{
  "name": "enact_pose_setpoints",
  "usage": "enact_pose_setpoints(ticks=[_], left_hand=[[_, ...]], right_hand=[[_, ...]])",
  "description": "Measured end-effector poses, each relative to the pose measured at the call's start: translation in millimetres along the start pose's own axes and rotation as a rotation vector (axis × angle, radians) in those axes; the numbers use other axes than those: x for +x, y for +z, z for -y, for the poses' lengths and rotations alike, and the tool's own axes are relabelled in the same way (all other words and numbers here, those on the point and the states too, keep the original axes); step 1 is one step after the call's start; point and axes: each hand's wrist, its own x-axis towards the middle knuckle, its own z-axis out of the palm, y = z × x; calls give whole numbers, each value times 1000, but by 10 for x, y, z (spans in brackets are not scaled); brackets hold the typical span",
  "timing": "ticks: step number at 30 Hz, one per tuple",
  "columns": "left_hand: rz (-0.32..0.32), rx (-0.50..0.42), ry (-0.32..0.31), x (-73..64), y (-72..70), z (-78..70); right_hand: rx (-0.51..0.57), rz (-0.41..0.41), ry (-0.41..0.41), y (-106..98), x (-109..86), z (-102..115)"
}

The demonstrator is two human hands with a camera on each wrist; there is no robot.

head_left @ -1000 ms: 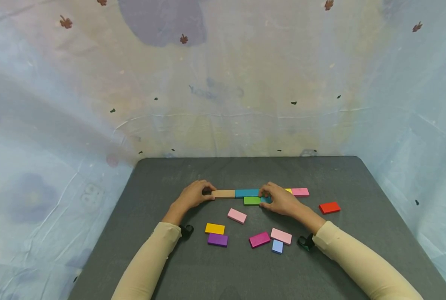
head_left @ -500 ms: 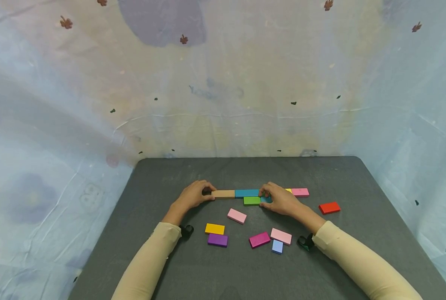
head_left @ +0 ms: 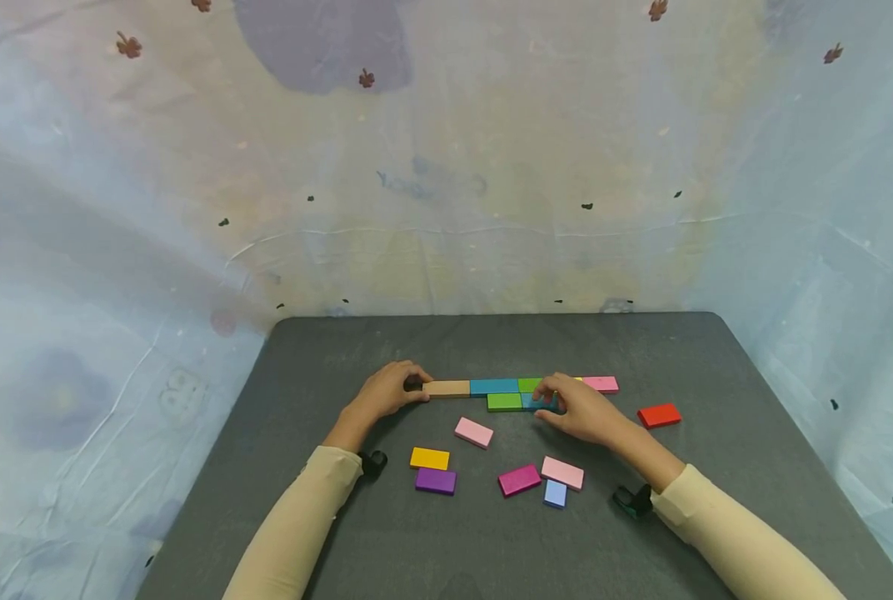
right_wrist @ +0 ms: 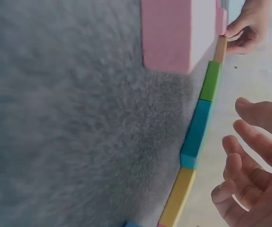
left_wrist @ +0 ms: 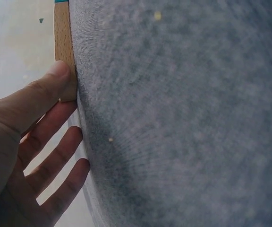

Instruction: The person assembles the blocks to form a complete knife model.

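Observation:
My left hand (head_left: pixel 390 390) pinches the left end of a plain wooden block (head_left: pixel 447 389) between thumb and index finger. In the left wrist view the thumb (left_wrist: pixel 55 78) lies along the block's side, the other fingers spread below. A row continues rightward with a blue block (head_left: pixel 494 386), a green block (head_left: pixel 529 385), a mostly hidden yellow one and a pink block (head_left: pixel 601 384). Against the row's near side lie another green block (head_left: pixel 503 402) and a teal block (head_left: pixel 531 402). Over the teal block's right part hovers my right hand (head_left: pixel 580 408), fingers loosely bent and holding nothing.
Nearer on the dark table (head_left: pixel 341 542) lie a light pink block (head_left: pixel 474 432), a yellow block (head_left: pixel 430 458), a purple block (head_left: pixel 436 481), a magenta block (head_left: pixel 519 480), another pink block (head_left: pixel 562 472) and a small light-blue block (head_left: pixel 555 493). A red block (head_left: pixel 660 415) lies right.
My right hand has let go of the teal block and moved a little right, uncovering the back row's green block and more of the teal one. The left hand stays in place.

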Motion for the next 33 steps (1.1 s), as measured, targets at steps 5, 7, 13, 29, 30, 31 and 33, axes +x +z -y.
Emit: enact_pose_setpoints(ticks=[5,7,13,29,30,31,33], left_hand=[[-2,-1,-4,0,3,2],[-5,-2,1,-9,-1,3],[-13,-4,10,-30,-8,-6],[-20,-5,15,-26,-6,3],[-21,-5,16,-26,-4,3],[-21,-5,16,-27,-2,2],[-21,-5,16,-28,2,-1]], right_hand=[[21,25,21,-36,-194,22],[37,36,6,-46,-280,25],[83,84,-34,-56,-525,-4],[165,158,21,80,-886,-76],[166,156,20,85,-892,-77],[166,154,20,88,-897,-79],[165,152,19,91,-903,-85]])
